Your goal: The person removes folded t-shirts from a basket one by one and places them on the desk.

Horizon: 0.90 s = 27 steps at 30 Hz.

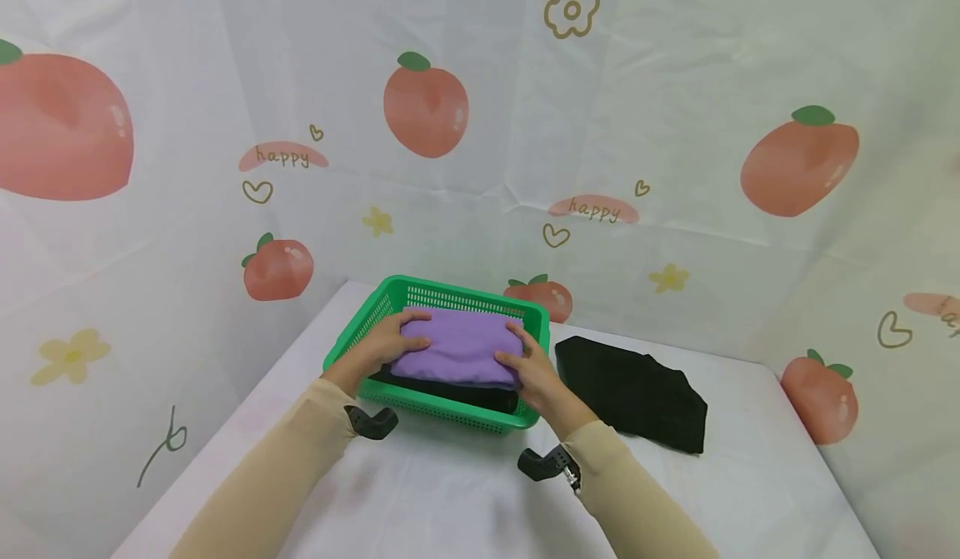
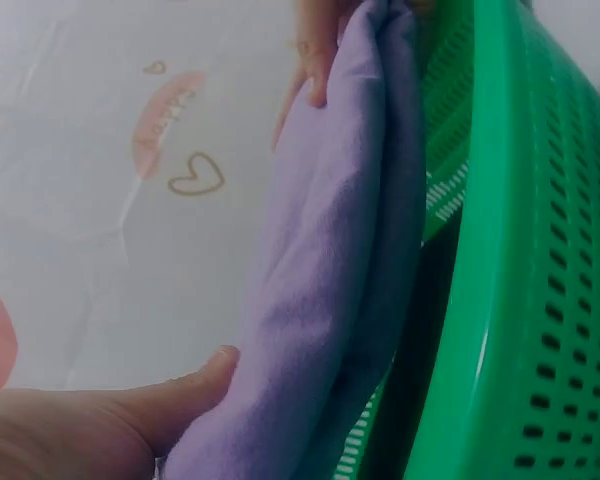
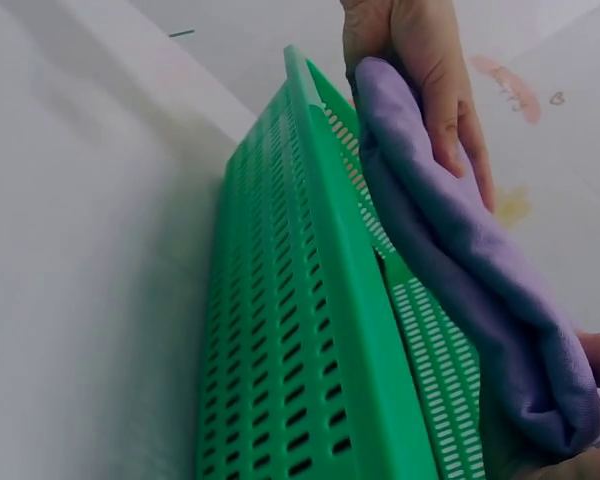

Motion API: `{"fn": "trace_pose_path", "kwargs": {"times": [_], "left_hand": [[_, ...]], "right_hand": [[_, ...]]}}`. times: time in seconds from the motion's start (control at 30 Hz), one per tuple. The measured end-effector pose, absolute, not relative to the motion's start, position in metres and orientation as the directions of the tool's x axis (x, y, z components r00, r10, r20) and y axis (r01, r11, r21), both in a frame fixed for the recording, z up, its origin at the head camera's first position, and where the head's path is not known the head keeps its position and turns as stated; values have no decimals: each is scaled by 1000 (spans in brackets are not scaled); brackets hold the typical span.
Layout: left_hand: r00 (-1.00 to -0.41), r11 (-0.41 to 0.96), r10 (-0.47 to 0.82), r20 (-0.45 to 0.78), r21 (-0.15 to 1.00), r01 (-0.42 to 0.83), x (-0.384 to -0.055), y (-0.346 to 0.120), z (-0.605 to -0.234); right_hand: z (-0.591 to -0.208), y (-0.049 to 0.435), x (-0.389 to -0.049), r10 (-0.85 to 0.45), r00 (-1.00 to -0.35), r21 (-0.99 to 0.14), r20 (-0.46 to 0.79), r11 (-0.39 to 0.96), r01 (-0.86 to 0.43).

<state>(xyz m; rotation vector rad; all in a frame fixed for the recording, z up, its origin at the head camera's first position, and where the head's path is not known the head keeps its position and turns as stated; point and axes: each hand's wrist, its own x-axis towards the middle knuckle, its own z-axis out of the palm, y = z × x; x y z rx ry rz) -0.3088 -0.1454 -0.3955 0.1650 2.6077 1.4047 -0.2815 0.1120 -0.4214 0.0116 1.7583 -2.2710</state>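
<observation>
A folded purple cloth (image 1: pixel 457 346) is held level between both hands, over the green plastic basket (image 1: pixel 431 409). My left hand (image 1: pixel 382 344) grips its left end, with the thumb on top. At the right end, my right hand (image 1: pixel 534 369) holds it the same way. In the left wrist view the folded layers of the purple cloth (image 2: pixel 310 260) show above the basket rim (image 2: pixel 490 260). A dark folded cloth (image 1: pixel 465 394) lies inside the basket, partly hidden beneath the purple one.
To the right of the basket, a black cloth (image 1: pixel 637 392) lies flat on the white-covered table (image 1: pixel 427 492). A white backdrop (image 1: pixel 480 192) printed with fruit and flowers rises behind and at the sides. A black wrist device (image 1: pixel 371 422) sits at the left cuff.
</observation>
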Motion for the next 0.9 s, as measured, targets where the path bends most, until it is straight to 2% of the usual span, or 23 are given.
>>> {"fn": "trace_pose_path", "kwargs": {"times": [0.2, 0.33, 0.63, 0.9], "left_hand": [[-970, 452, 191, -153, 891, -51, -305, -142, -398], [-964, 384, 222, -147, 922, -53, -302, -137, -401], [-941, 334, 319, -113, 942, 0, -286, -121, -402], [-918, 271, 359, -166, 960, -67, -275, -98, -403]], "right_hand": [[-415, 127, -272, -199, -958, -955, -204, -174, 240], [-413, 139, -267, -213, -953, -954, -216, -160, 252], [-411, 169, -251, -249, -947, -966, -202, -108, 234], [-411, 197, -241, -253, -947, -976, -199, -35, 214]]}}
